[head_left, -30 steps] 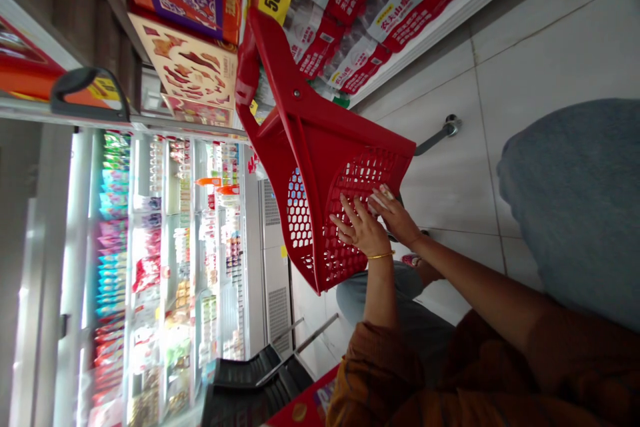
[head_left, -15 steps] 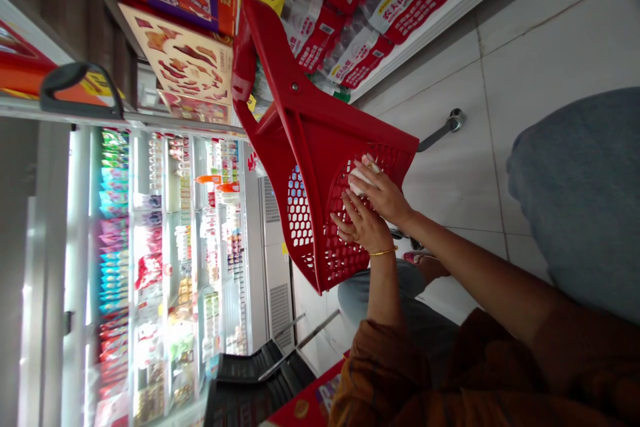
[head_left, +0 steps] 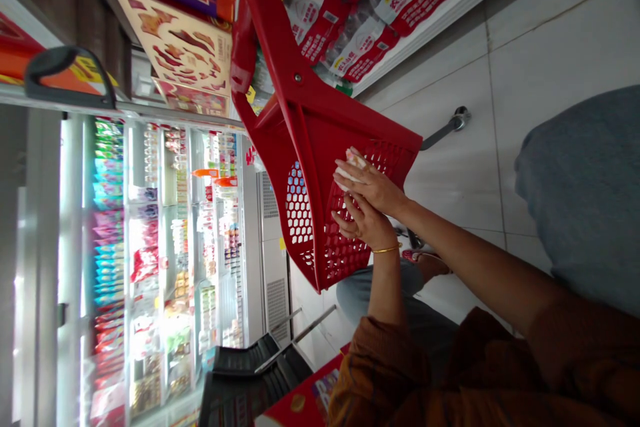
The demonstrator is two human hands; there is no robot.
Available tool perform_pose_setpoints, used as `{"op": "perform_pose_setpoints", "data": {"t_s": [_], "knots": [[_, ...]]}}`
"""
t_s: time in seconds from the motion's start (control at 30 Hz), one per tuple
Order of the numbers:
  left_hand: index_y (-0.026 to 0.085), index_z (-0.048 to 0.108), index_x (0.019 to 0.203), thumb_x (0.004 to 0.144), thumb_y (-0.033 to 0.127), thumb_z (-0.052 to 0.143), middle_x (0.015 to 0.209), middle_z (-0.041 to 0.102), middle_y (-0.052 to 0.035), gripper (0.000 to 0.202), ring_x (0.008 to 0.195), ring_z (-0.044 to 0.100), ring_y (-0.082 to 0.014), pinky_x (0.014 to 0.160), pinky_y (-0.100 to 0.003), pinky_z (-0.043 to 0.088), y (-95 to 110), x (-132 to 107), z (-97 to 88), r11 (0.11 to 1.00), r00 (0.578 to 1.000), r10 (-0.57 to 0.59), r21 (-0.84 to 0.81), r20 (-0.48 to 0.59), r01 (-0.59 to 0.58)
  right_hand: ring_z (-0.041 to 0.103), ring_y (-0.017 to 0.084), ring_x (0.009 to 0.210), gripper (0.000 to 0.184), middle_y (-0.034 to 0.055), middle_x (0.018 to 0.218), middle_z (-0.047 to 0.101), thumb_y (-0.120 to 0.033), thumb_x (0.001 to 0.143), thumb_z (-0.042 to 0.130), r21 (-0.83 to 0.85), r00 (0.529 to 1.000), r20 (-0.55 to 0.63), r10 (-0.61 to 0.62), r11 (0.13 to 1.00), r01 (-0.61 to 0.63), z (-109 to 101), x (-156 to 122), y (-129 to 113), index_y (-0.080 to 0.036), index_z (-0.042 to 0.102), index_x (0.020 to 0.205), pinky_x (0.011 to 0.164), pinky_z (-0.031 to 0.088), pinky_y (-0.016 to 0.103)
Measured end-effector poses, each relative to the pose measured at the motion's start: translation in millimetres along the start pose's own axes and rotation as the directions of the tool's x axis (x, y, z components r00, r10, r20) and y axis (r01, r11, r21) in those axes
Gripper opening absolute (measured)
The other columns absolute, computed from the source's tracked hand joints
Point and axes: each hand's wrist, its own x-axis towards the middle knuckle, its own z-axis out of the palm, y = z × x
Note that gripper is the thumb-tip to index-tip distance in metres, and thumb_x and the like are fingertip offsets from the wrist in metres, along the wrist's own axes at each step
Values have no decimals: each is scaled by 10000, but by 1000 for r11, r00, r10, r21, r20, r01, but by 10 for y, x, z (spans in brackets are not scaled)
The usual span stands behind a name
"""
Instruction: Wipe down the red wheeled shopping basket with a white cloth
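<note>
A red plastic shopping basket [head_left: 320, 127] hangs tipped in front of me, its meshed bottom facing me. My right hand [head_left: 373, 183] presses a small white cloth [head_left: 350, 163] against that mesh, fingers closed over it. Just beside it, my left hand [head_left: 365, 223], which wears a thin gold bangle, lies on the basket's bottom with its fingers spread on the mesh. The basket's handle [head_left: 240, 47] points toward the shelves.
A lit glass-door cooler [head_left: 165, 247] full of packets runs along one side. Shelves hold red-and-white bottle packs [head_left: 370, 20] and gift boxes [head_left: 180, 47]. A stack of black baskets [head_left: 250, 373] stands nearby on the white tiled floor [head_left: 500, 80]. A blue-grey shape [head_left: 585, 187] fills one edge.
My right hand has slid with the white cloth across the basket's bottom toward the handle side. My left hand has stayed in place on the mesh.
</note>
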Motion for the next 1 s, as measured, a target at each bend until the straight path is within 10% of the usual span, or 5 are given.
{"op": "perform_pose_setpoints", "data": {"t_s": [1.0], "knots": [[280,490,1354,923,243,386,1342,557,-94,445,1313,340,-345,1066,-612,285,-33,32,-49,998,998,43,-45,-41,-45,235,212,1426,435,18,1483,395,-163,976,355,-40,946,-188,265,960,-276,203,-962,347,-308,450,1374,1151,320,478]]}}
